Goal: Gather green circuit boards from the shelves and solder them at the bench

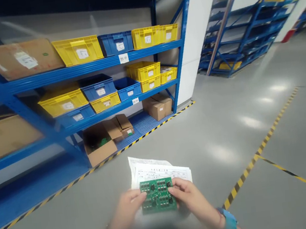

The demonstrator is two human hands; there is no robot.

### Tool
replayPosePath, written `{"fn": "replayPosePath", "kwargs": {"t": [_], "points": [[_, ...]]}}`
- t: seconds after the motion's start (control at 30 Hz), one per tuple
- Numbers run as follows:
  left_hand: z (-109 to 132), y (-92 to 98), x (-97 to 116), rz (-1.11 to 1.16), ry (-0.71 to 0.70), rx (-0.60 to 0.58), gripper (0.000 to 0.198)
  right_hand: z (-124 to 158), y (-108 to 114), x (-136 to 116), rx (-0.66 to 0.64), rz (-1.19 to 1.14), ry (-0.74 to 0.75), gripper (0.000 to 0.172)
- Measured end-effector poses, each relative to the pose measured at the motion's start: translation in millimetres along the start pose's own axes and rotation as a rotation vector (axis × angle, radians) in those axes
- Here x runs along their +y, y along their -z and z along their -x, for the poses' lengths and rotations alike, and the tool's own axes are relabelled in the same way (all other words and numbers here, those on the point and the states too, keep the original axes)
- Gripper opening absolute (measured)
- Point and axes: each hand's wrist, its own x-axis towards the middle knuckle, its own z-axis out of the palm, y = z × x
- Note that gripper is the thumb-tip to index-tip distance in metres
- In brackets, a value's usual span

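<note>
Between my two hands is a green circuit board [158, 196] with rows of small dark and pale parts and several round black ones. My left hand [129, 205] grips its left edge, thumb on top. My right hand [188, 196] holds the right edge the same way, its thumb on the board's face and its fingers at the side and underneath. Printed paper sheets [160, 170] stick out behind the board's far edge; whether my fingers also hold them is hidden. A blue-green band circles my right wrist.
Ahead and left stands a blue shelf rack [95, 65] bearing yellow bins [78, 51], blue bins and cardboard boxes. An open carton [101, 153] sits on its bottom level. Yellow-black tape [245, 173] marks the grey floor. More racks [251, 26] stand farther off at right.
</note>
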Motion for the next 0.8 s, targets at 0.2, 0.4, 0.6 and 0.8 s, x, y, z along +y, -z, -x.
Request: {"fn": "replayPosePath", "kwargs": {"t": [0.2,0.4,0.6,0.8], "points": [[-125,19.9,-17,0.115,0.046,0.099,0.036,-139,44,-9,-0.098,-0.004,-0.060,0.034],[-307,52.4,-30,0.178,0.114,0.022,0.040,-288,98,-33,0.006,0.000,-0.100,0.031],[-456,89.7,-3,0.160,0.109,-0.100,0.037,-405,148,-63,0.102,-0.032,-0.128,0.030],[-564,94.4,3,0.153,0.273,-0.026,0.034,-521,207,-65,0.020,-0.112,-0.232,0.030]]}}
